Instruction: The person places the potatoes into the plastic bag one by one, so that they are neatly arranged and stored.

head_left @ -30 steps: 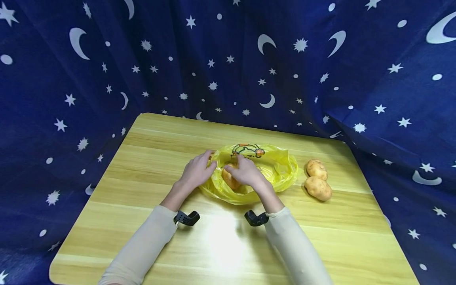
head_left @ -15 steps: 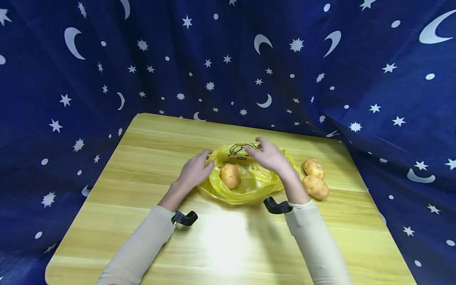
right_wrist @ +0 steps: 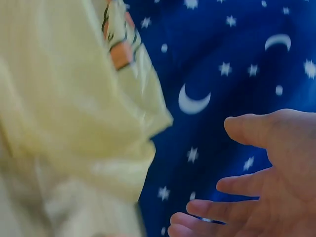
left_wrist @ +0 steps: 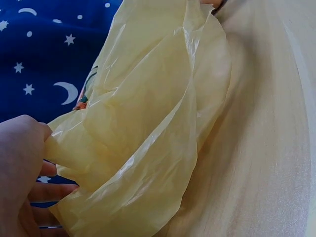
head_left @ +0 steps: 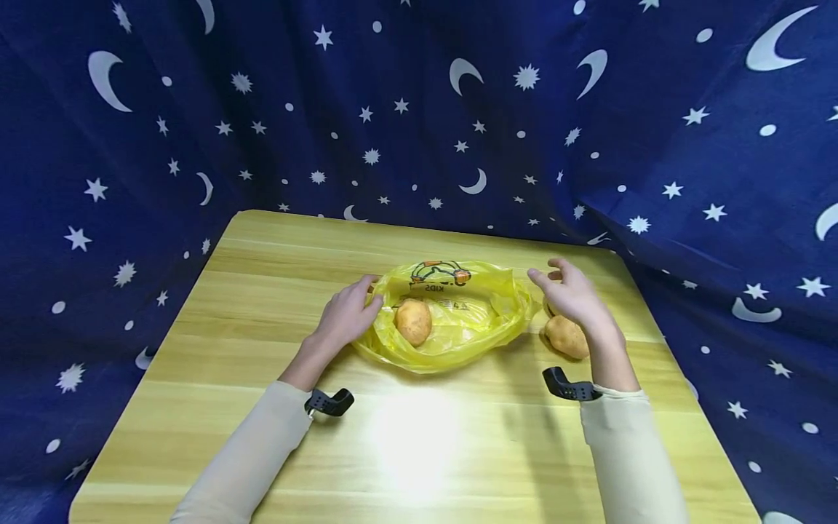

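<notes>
A yellow plastic bag point(head_left: 452, 349) lies on the table with its mouth spread upward, one potato point(head_left: 413, 322) inside toward its left end. At the bag's left rim, my left hand point(head_left: 345, 311) holds the edge between thumb and fingers; in the left wrist view the thin plastic point(left_wrist: 133, 133) runs up from that hand. My right hand point(head_left: 576, 295) is in the air right of the bag, fingers spread and holding nothing. Just below it lies a second potato point(head_left: 564, 338); a third behind it is mostly hidden by the hand.
The wooden table point(head_left: 275, 255) carries the bag and potatoes. A dark blue curtain point(head_left: 393, 145) with stars and moons hangs behind and along the sides. Black wrist cameras point(head_left: 330, 402) are worn on both arms.
My right hand has come out of the bag, uncovering the potato inside, and moved right to above the two loose potatoes. My left hand stays at the bag's rim.
</notes>
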`<state>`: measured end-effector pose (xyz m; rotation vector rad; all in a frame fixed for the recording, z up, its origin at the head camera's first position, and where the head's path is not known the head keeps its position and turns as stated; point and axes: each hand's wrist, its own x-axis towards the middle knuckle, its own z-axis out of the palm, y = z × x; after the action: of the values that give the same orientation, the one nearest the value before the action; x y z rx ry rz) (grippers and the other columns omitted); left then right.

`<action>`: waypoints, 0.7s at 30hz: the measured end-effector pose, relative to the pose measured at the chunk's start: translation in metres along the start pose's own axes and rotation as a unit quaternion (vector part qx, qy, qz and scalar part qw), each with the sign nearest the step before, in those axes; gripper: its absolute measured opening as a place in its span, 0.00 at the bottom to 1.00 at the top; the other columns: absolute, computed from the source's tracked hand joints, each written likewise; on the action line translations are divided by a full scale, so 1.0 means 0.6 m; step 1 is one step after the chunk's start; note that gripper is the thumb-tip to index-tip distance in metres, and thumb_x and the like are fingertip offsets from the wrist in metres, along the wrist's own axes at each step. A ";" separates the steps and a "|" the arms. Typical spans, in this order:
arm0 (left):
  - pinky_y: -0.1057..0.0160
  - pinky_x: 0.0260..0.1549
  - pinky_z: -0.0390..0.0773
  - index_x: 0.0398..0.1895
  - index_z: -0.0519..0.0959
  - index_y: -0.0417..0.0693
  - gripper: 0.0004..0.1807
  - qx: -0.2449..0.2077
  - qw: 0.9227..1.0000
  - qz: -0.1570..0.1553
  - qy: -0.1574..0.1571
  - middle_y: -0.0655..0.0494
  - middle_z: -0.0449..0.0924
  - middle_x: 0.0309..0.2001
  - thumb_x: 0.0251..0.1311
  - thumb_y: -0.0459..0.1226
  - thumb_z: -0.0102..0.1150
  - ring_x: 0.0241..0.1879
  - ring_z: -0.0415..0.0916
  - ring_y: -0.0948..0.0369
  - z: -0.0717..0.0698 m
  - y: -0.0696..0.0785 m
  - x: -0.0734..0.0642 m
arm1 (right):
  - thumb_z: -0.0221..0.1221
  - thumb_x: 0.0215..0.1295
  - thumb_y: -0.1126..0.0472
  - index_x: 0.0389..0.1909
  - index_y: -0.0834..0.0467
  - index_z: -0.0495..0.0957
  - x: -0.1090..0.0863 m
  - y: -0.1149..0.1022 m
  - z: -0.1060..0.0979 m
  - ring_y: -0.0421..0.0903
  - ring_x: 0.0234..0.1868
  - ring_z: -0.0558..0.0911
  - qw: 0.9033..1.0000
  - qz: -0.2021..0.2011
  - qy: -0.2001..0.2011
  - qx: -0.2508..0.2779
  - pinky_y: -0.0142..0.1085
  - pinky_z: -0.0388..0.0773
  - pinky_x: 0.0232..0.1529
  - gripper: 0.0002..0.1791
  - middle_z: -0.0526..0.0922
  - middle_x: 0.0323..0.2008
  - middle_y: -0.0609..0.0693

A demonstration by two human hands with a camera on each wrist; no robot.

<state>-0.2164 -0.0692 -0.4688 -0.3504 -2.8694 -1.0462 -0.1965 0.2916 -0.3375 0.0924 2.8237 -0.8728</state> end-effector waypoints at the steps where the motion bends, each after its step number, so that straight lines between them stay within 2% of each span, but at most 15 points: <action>1: 0.58 0.21 0.69 0.64 0.67 0.50 0.25 0.001 1.000 0.000 0.001 0.55 0.73 0.28 0.65 0.47 0.45 0.22 0.68 0.57 -0.001 -0.001 0.000 | 0.42 0.65 0.33 0.70 0.67 0.48 -0.002 0.012 -0.001 0.67 0.61 0.63 1.000 0.004 0.003 0.000 0.59 0.60 0.57 0.48 0.61 0.62 0.72; 4: 0.55 0.26 0.73 0.64 0.67 0.49 0.26 0.001 1.000 -0.001 0.000 0.52 0.78 0.37 0.65 0.47 0.45 0.28 0.73 0.55 -0.002 -0.005 -0.001 | 0.42 0.65 0.34 0.69 0.70 0.48 -0.009 0.047 -0.004 0.68 0.61 0.62 1.000 0.016 0.009 -0.001 0.59 0.59 0.57 0.48 0.62 0.61 0.73; 8: 0.53 0.34 0.75 0.64 0.67 0.49 0.26 0.002 1.000 0.001 0.000 0.51 0.78 0.49 0.65 0.48 0.44 0.36 0.76 0.55 -0.001 -0.009 0.000 | 0.40 0.65 0.33 0.69 0.72 0.46 -0.020 0.090 -0.009 0.70 0.61 0.62 0.999 0.033 0.011 -0.003 0.60 0.60 0.56 0.49 0.62 0.60 0.75; 15: 0.52 0.33 0.75 0.64 0.67 0.49 0.26 0.000 1.000 0.001 0.000 0.50 0.78 0.50 0.65 0.48 0.44 0.34 0.75 0.55 0.000 -0.008 0.000 | 0.38 0.65 0.33 0.68 0.75 0.41 -0.030 0.151 -0.001 0.73 0.60 0.59 0.997 0.076 0.009 -0.006 0.62 0.60 0.54 0.52 0.56 0.61 0.79; 21: 0.52 0.34 0.75 0.64 0.66 0.50 0.26 -0.003 1.000 -0.003 -0.004 0.50 0.77 0.50 0.65 0.47 0.44 0.37 0.76 0.53 0.000 -0.006 -0.001 | 0.39 0.62 0.29 0.68 0.75 0.32 -0.027 0.185 0.021 0.75 0.64 0.49 0.993 0.118 0.000 0.009 0.64 0.53 0.57 0.57 0.44 0.65 0.79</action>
<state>-0.2165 -0.0722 -0.4712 -0.3483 -2.8763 -1.0560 -0.1662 0.3761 -0.4063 0.4195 2.7306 -0.8432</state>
